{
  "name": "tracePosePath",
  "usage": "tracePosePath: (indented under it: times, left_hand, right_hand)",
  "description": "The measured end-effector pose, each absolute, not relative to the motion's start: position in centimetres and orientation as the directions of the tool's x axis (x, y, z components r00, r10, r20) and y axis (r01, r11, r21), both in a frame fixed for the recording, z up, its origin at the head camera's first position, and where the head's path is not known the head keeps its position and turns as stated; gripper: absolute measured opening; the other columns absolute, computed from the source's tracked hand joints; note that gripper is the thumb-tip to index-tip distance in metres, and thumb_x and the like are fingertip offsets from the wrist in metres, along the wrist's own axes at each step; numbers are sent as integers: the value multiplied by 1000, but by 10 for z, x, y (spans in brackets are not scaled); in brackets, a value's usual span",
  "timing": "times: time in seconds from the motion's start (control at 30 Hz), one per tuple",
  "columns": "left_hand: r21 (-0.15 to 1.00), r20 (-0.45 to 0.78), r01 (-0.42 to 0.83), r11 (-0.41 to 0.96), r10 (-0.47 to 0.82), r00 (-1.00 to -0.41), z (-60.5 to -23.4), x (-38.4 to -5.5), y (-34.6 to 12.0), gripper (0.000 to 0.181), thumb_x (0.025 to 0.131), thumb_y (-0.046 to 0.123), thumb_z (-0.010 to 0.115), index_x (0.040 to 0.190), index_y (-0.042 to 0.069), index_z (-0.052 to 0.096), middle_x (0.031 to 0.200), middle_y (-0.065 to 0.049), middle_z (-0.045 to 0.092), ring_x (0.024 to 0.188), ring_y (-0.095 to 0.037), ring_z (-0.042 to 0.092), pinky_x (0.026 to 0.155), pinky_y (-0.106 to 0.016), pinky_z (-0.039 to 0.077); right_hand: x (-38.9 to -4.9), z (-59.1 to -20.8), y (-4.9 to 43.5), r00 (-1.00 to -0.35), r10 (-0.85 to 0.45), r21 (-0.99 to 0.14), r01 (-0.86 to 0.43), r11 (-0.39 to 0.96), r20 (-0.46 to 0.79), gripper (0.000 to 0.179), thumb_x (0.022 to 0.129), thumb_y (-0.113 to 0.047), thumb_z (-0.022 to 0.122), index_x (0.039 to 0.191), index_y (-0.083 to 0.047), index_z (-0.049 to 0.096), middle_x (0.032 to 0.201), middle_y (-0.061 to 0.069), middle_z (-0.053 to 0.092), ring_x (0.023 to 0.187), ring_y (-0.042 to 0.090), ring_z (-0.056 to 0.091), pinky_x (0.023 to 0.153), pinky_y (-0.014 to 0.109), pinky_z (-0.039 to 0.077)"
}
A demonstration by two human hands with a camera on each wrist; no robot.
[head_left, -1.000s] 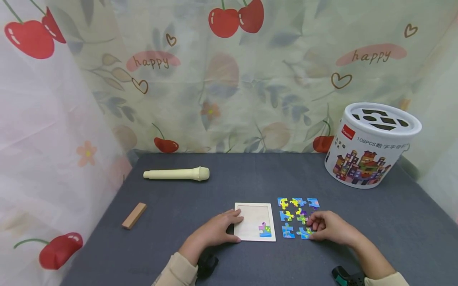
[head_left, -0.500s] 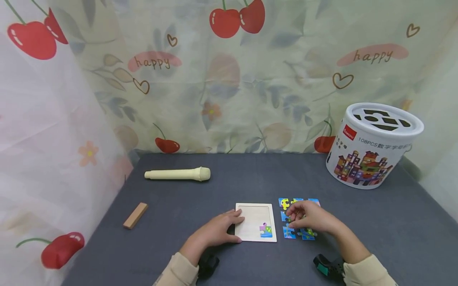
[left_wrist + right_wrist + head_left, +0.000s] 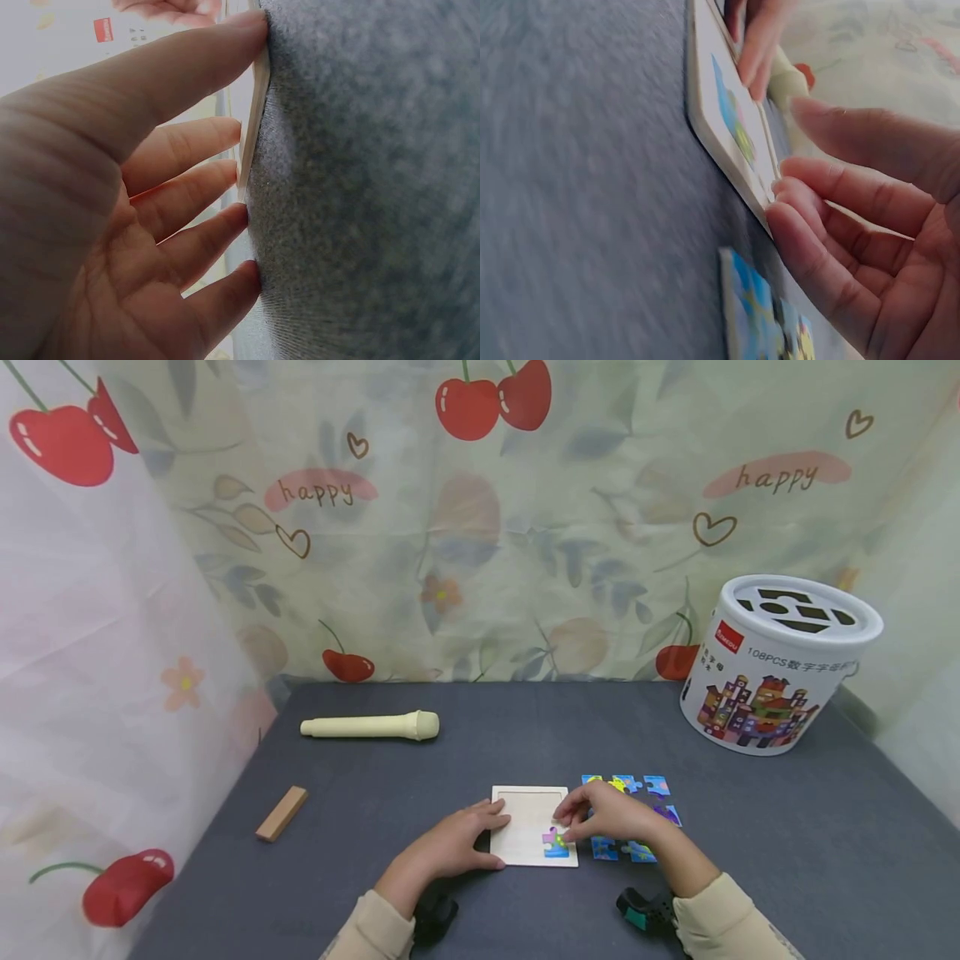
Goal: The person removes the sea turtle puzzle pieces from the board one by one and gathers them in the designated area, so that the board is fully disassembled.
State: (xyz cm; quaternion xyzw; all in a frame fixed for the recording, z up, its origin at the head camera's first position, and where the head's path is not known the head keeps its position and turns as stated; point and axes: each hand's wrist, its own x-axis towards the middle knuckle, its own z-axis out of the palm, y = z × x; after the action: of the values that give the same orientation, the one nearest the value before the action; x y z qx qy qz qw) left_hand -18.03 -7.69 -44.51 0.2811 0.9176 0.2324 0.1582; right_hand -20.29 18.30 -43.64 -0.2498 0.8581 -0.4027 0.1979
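My left hand (image 3: 456, 845) rests against the left side of a white square puzzle tray (image 3: 517, 831), its fingers spread along the edge and its thumb by the near corner. Inside the tray, a pink, green and blue jigsaw piece (image 3: 555, 852) lies at the lower right. Over the tray's right edge is my right hand (image 3: 615, 817), fingers loosely bent beside that piece. In the right wrist view its thumb stands apart from the fingers (image 3: 799, 240), and no held piece shows. Several loose jigsaw pieces (image 3: 655, 786) lie right of the tray, some hidden under this hand.
A cream toy microphone (image 3: 367, 727) lies behind and left of the tray. Farther left is a wooden block (image 3: 282, 814). At the back right stands a white lidded bucket (image 3: 772, 677). Patterned curtains (image 3: 510, 568) surround the dark tabletop (image 3: 360, 785).
My right hand has moved left from the loose pieces to the tray's right edge, uncovering a piece at the right. The left hand stays at the tray.
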Motion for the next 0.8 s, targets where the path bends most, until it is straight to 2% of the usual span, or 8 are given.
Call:
tracePosePath:
  times: [0.37,0.63,0.8]
  left_hand:
    - [521,-161,442,730,593,-789,-444,-180,-78,60,80,30,73,133,10,53,147,-6,39,139,-27,32,110,-47,30]
    - [522,-153,447,727,595,-789,-446,-181,-78,61,79,29,73,133,10,52,147,-6,39,139,-26,32,110,-45,31]
    - [518,-156,446,730,593,-790,-446,-181,-77,61,79,30,73,134,11,52,148,-5,39,139,-26,32,110,-45,31]
  right_hand:
    - [-198,-440,166,-814,-569,-724,-321,610,-119,17,72,-8,77,83,-3,65,70,-1,55,63,7,48,56,19,43]
    - [-196,-440,165,-824,-553,-707,-318,631,-123,20,71,-8,79,83,-4,63,70,1,53,63,8,46,56,19,41]
    - [-197,-439,164,-825,-547,-734,-284,617,-140,21,72,-5,77,85,-3,61,72,1,54,66,10,49,57,20,43]
